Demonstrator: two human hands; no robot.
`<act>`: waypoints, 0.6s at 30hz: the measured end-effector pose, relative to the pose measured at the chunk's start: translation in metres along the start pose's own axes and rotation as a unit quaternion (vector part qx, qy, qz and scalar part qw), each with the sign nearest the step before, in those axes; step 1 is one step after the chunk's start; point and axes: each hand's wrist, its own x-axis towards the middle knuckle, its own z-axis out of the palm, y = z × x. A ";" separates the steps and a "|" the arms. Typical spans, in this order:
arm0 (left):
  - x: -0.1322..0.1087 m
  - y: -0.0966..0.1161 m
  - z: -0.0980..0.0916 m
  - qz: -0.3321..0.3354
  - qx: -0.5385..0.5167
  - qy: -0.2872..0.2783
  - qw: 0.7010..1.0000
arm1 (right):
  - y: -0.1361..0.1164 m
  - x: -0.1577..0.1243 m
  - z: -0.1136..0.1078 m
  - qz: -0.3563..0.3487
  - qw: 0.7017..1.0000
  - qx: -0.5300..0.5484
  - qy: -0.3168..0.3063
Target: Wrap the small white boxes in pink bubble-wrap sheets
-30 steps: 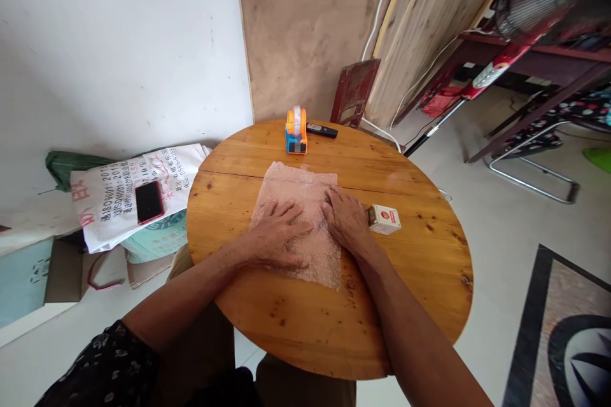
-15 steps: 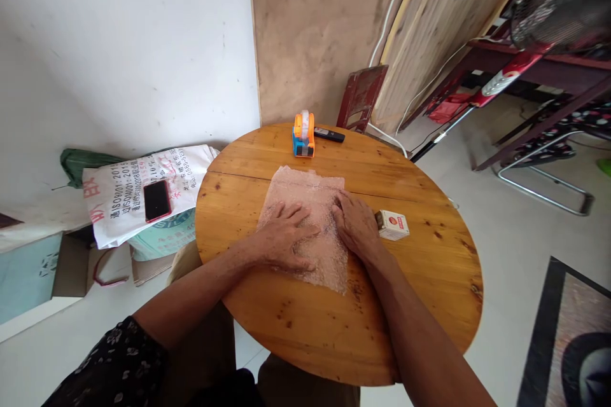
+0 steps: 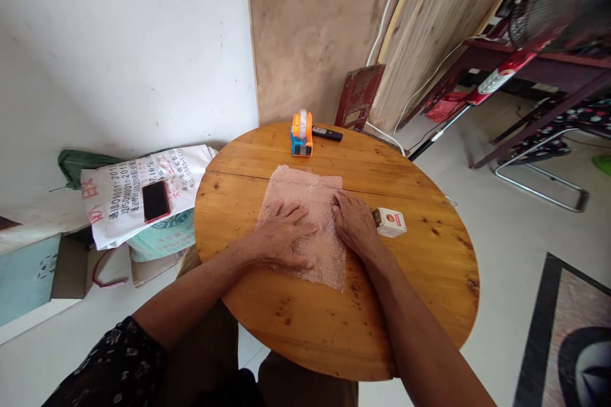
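Note:
A pinkish, clear sheet of bubble wrap (image 3: pixel 305 187) lies on the round wooden table (image 3: pixel 420 280). My left hand (image 3: pixel 281 235) rests flat on its left half, fingers spread. On its right edge lies my right hand (image 3: pixel 356 219), palm down with the fingers stretched forward and fairly close together. Just right of that hand stands a small white box (image 3: pixel 391 222) with a red print. Beyond the sheet is an orange and blue tape dispenser (image 3: pixel 301 133) with a roll of tape in it.
A black stick-shaped object (image 3: pixel 327 133) lies behind the dispenser. Left of the table, a phone (image 3: pixel 156 201) rests on white printed sacking (image 3: pixel 119 203). A red chair (image 3: pixel 360 95) stands behind the table, and a fan pole (image 3: pixel 496 82) at the right.
The view has shifted very slightly. Both hands stay in the same places on the bubble wrap.

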 end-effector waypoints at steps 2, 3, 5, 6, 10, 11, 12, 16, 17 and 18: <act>0.000 0.000 0.001 -0.003 -0.002 0.004 1.000 | -0.001 0.001 -0.004 -0.004 1.000 0.016 0.014; 0.000 0.000 0.001 -0.005 -0.003 0.004 1.000 | -0.003 0.001 -0.008 -0.005 0.999 0.026 0.021; 0.000 0.000 0.000 -0.006 -0.004 0.003 1.000 | -0.004 0.000 -0.021 -0.005 0.998 0.052 0.038; 0.000 0.000 0.000 -0.005 -0.004 0.003 1.000 | -0.004 -0.001 -0.030 -0.007 0.997 0.065 0.048; -0.001 0.001 -0.002 -0.004 -0.004 -0.001 1.000 | 0.014 -0.010 -0.065 -0.028 0.994 0.092 0.047; -0.001 0.001 -0.002 -0.006 -0.005 -0.003 1.000 | 0.023 -0.013 -0.071 -0.032 0.995 0.085 0.033; 0.000 0.001 -0.002 -0.007 -0.005 -0.005 1.000 | 0.033 -0.016 -0.076 -0.035 0.996 0.078 0.018; 0.000 0.003 -0.004 -0.008 -0.009 -0.009 1.000 | 0.071 -0.028 -0.079 0.031 0.997 0.051 -0.045; 0.000 0.003 -0.004 -0.008 -0.011 -0.009 1.000 | 0.076 -0.030 -0.078 0.061 0.995 0.048 -0.061; 0.000 0.003 -0.004 -0.008 -0.013 -0.009 1.000 | 0.078 -0.032 -0.078 0.092 0.992 0.050 -0.068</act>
